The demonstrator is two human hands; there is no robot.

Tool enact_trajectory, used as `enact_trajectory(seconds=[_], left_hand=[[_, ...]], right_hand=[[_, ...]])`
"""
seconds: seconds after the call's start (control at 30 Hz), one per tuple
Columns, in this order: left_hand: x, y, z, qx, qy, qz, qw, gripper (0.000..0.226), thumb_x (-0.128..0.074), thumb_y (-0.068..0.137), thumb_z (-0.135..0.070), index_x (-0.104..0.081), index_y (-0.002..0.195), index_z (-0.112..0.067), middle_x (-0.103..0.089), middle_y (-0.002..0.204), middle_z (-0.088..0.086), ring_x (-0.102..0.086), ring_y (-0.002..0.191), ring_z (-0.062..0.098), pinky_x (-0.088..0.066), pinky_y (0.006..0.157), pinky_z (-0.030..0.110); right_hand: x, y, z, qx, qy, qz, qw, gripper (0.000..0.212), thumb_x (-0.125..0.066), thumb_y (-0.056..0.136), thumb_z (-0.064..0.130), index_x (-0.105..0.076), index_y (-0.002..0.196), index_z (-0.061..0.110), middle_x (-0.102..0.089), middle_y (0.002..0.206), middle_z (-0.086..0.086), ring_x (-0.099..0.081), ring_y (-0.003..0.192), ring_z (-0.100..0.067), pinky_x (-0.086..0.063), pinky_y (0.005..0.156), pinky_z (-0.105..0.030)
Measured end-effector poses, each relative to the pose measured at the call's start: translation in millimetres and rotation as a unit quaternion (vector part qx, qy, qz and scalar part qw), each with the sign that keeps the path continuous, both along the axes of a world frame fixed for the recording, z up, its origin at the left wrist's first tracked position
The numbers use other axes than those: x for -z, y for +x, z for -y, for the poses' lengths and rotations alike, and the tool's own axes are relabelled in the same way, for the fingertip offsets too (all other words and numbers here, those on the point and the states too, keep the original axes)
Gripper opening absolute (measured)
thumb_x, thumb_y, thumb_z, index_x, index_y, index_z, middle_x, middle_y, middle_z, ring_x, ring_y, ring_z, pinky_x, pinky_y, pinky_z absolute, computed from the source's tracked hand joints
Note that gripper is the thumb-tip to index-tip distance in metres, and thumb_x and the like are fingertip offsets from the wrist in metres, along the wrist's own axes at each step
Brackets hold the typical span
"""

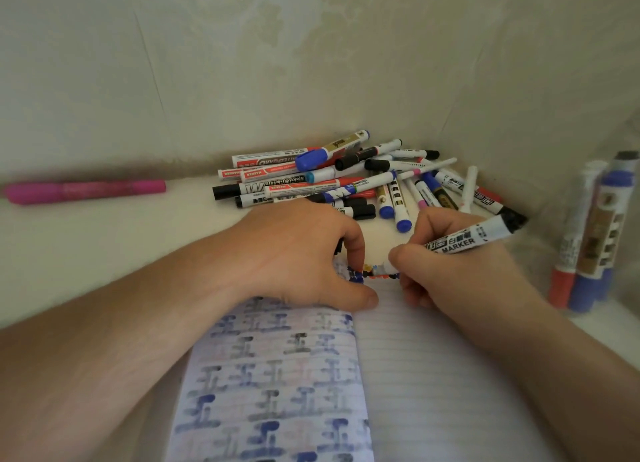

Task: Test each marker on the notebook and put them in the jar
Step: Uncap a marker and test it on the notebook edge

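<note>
An open lined notebook (415, 375) lies in front of me; its left page is covered in blue and black ink marks. My left hand (298, 253) rests on the top of the left page, fingers curled, with something small and dark just showing under them. My right hand (453, 274) grips a white black-ended marker (474, 238) like a pen, tip down at the notebook's top edge where small blue, orange and black marks sit. A pile of several markers (349, 181) lies against the wall beyond. At the right edge several markers stand upright in a clear jar (588, 240).
A pink marker (86, 190) lies alone at the far left near the wall. The white table (86, 247) meets patterned walls in a corner behind the pile. The jar stands close to the right wall.
</note>
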State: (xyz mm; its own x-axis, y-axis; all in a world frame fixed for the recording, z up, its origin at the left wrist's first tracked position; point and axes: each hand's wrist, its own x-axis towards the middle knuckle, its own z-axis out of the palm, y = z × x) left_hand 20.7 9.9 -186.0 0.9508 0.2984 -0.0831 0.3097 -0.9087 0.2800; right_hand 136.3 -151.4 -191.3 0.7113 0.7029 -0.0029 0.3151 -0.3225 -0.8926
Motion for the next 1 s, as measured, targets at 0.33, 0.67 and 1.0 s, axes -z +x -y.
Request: enact_trajectory(seconds=[0.33,0.67,1.0], left_hand=[[-0.2,-0.8,1.1,0.009,0.001,-0.003,1.0,0.046,-0.064,0.065,-0.087,-0.059,0.091,-0.048,-0.054,0.082,-0.021,-0.051,0.077,-0.002,-0.039,0.06,0.029],[-2.1,-0.3,2.0,0.003,0.003,-0.009,1.0,0.047,-0.064,0.064,-0.087,-0.059,0.092,-0.049,-0.055,0.08,-0.019,-0.052,0.074,0.0,-0.037,0.058,0.028],[0.1,0.3,0.1,0.006,0.007,-0.001,1.0,0.048,-0.062,0.064,-0.087,-0.06,0.093,-0.049,-0.055,0.08,-0.02,-0.052,0.076,-0.002,-0.038,0.06,0.029]], right_hand=[[-2.3,-1.3,-2.3,-0.002,-0.036,-0.013,0.999,0.021,-0.073,0.085,0.005,-0.059,0.069,0.007,-0.07,0.062,-0.016,-0.068,0.049,-0.021,-0.05,0.045,-0.025],[-5.6,-3.2,-0.6,-0.002,-0.028,-0.01,1.0,0.024,-0.072,0.085,0.002,-0.057,0.066,0.007,-0.069,0.06,-0.016,-0.066,0.047,-0.019,-0.049,0.043,-0.024],[-4.1,-2.0,-0.6,-0.003,-0.027,0.003,1.0,0.022,-0.071,0.086,0.002,-0.058,0.068,0.005,-0.069,0.061,-0.015,-0.066,0.047,-0.019,-0.049,0.043,-0.023]])
